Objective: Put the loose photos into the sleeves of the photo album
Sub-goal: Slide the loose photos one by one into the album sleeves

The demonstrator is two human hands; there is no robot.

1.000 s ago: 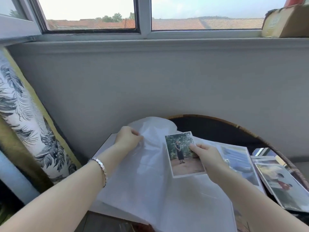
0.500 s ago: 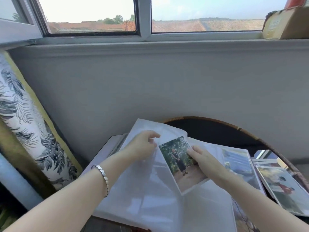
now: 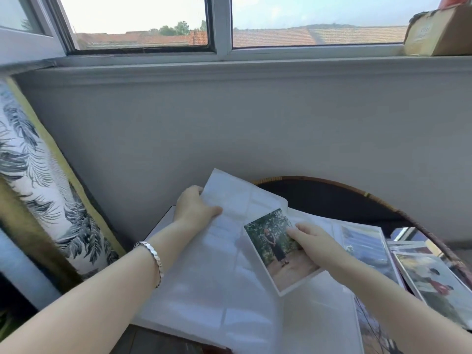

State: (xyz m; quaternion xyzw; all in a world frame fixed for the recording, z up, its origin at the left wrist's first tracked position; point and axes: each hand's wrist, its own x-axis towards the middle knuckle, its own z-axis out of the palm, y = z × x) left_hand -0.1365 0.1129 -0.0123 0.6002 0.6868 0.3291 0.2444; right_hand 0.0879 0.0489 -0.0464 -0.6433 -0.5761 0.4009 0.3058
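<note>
The open photo album (image 3: 204, 284) lies in front of me with clear plastic sleeve pages. My left hand (image 3: 194, 208) grips the upper left edge of a lifted sleeve page (image 3: 237, 198). My right hand (image 3: 314, 241) pinches a loose photo (image 3: 270, 241) of a figure in dark clothes among trees; the photo lies tilted on the page. Filled sleeves (image 3: 365, 246) show on the right page. More loose photos (image 3: 434, 282) lie at the far right.
A dark round table with a wicker rim (image 3: 332, 198) holds the album, close under a grey wall and window sill. A leaf-patterned cushion (image 3: 43, 190) leans at the left. A cardboard box (image 3: 439, 31) sits on the sill, top right.
My left hand has shifted left and up along the sleeve page, lifting its edge. The photo has tilted further and moved down onto the page in my right hand.
</note>
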